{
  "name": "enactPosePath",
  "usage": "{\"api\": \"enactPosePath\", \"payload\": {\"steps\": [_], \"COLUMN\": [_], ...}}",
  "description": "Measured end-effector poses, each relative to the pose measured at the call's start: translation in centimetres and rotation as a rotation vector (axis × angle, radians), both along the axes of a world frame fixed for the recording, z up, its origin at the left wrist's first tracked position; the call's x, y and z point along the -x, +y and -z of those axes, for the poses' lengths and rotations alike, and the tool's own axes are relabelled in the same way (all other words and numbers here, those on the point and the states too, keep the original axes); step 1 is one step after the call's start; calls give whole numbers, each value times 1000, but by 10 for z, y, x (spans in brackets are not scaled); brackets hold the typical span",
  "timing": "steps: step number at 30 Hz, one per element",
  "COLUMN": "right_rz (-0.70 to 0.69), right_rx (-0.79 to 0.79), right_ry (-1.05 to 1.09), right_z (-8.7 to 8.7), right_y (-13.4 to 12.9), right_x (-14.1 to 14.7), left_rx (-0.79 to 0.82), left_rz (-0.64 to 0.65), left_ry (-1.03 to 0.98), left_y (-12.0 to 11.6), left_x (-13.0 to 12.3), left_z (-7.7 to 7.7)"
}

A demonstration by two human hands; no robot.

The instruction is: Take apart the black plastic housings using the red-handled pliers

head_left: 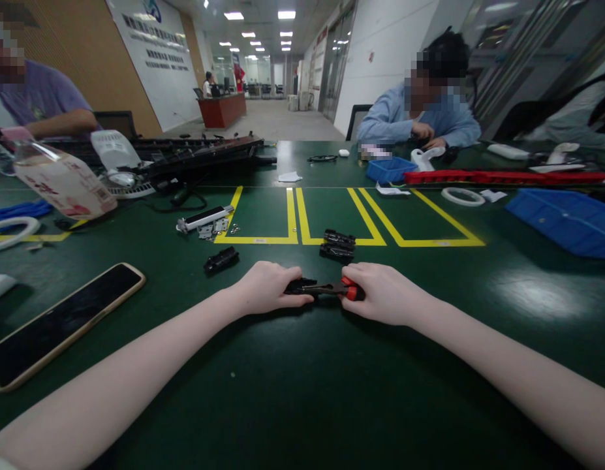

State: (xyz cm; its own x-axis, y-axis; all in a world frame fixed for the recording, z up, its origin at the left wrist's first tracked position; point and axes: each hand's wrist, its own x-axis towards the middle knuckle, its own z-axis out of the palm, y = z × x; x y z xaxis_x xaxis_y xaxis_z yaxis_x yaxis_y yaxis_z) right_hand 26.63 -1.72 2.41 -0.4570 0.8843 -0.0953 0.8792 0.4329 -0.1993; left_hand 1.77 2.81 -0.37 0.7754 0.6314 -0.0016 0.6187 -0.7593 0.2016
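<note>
My left hand [267, 288] pinches a small black plastic part [301, 284] between thumb and fingers. Closed round the red handles of a pair of pliers [352, 289] is my right hand [383, 292]. The dark jaws of the pliers reach left and meet the black part; whether they grip it I cannot tell. Beyond my hands lie two similar black parts [338, 243], side by side at the edge of a yellow-taped box. Another black part [221, 260] rests to the left of them. Small metal pieces [213, 228] lie beside a silver-and-black bar [204, 219].
A phone [62, 320] lies at left, near a large plastic bottle [62, 179]. Long black assemblies [204, 160] stretch across the back left. Blue bins [566, 220] and a red strip [508, 177] stand at right. Two people sit across the green table [302, 391].
</note>
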Motion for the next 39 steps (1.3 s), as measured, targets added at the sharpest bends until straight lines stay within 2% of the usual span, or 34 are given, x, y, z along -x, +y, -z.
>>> {"api": "enactPosePath", "payload": {"steps": [20, 39], "right_rz": [-6, 1], "right_rx": [27, -26], "right_ry": [-1, 13], "right_z": [-1, 2], "right_y": [0, 2], "right_x": [0, -3], "left_rx": [-14, 25], "left_rz": [4, 14], "left_ry": [3, -48], "left_y": [0, 0], "left_x": [0, 1], "left_z": [0, 0]}}
